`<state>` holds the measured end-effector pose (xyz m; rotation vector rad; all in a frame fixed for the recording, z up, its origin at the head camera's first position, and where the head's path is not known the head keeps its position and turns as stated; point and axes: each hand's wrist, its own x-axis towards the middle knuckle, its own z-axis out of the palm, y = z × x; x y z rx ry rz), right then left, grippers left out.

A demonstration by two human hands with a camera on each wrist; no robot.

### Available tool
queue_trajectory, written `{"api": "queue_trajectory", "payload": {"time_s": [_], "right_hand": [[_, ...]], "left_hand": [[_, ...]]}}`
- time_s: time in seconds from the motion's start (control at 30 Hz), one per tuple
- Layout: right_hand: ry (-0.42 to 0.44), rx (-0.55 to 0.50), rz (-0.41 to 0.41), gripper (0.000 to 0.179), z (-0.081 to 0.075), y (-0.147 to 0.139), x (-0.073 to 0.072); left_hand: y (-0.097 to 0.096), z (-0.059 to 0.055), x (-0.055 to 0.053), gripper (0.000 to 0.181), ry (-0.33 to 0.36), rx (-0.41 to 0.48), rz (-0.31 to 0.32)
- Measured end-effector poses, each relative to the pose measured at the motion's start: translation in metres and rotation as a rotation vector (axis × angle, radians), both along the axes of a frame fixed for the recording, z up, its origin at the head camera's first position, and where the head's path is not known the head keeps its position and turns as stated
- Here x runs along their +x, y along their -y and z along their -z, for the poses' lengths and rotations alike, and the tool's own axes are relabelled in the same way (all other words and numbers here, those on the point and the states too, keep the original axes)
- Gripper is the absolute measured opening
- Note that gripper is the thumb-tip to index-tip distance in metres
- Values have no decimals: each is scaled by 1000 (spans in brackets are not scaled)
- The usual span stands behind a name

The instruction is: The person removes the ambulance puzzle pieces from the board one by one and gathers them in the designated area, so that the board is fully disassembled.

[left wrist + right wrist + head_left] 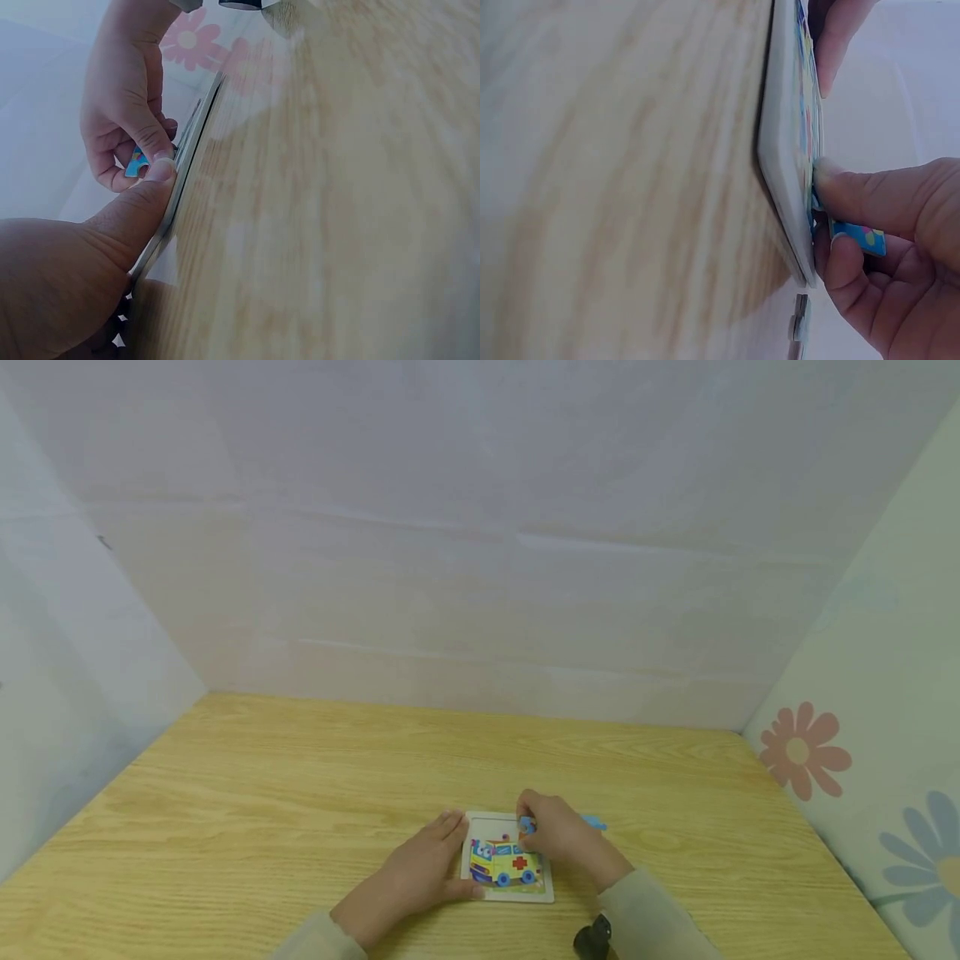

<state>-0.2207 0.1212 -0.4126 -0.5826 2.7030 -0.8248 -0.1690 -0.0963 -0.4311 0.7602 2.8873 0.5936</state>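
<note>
A jigsaw puzzle board (545, 896) with a pale frame lies on the table, its picture a yellow ambulance with a red cross. Along its left side rests my left hand (423, 867), fingers extended near the upper left corner and thumb on the bottom edge. Over the board's upper right part, my right hand (558, 831) pinches a blue puzzle piece (861, 236) between thumb and curled fingers. The upper part of the picture area looks pale around the hand. Part of the board is hidden under the right hand.
Another blue puzzle piece (595, 822) lies on the wooden table (337, 777) just right of the board, partly behind the right hand. A black object (592, 937) is at the right wrist. Pale walls enclose the table, the right one printed with flowers (806, 752).
</note>
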Motion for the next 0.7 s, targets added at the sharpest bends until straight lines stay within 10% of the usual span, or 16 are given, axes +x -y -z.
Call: {"api": "queue_trajectory", "payload": {"time_s": [0.7], "right_hand": [[25,-143,93,22,6,-8,1]], "left_hand": [[-2,2,-1,93,-8,-27,-12]]}}
